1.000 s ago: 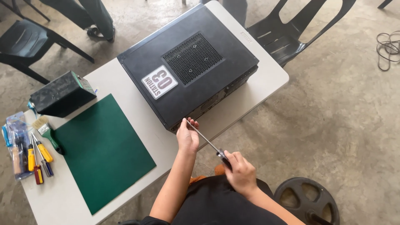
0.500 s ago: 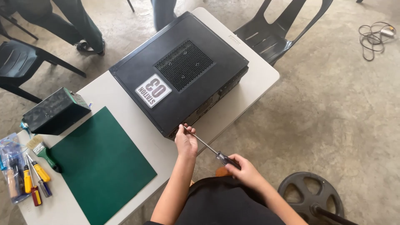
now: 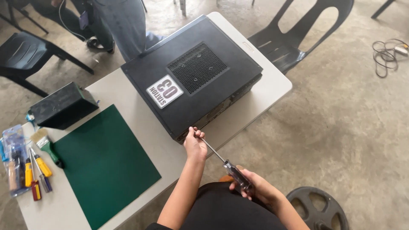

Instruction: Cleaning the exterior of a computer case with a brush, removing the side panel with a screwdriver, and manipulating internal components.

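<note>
Worked a back screw on the big black metal computer box (image 3: 191, 81), left hand (image 3: 194, 145) pinching the long screwdriver (image 3: 226, 164), right hand (image 3: 255, 189) clamped round its handle, probably needing steady turns.

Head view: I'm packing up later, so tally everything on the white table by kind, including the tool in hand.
Black metal computer case: 1
Small black box: 1
Green rectangular mat: 1
Green-handled paintbrush: 1
Long clear-handled screwdriver, in both hands: 1
Yellow-handled screwdrivers: 2
Clear tool packet: 1
Total: 8
</note>
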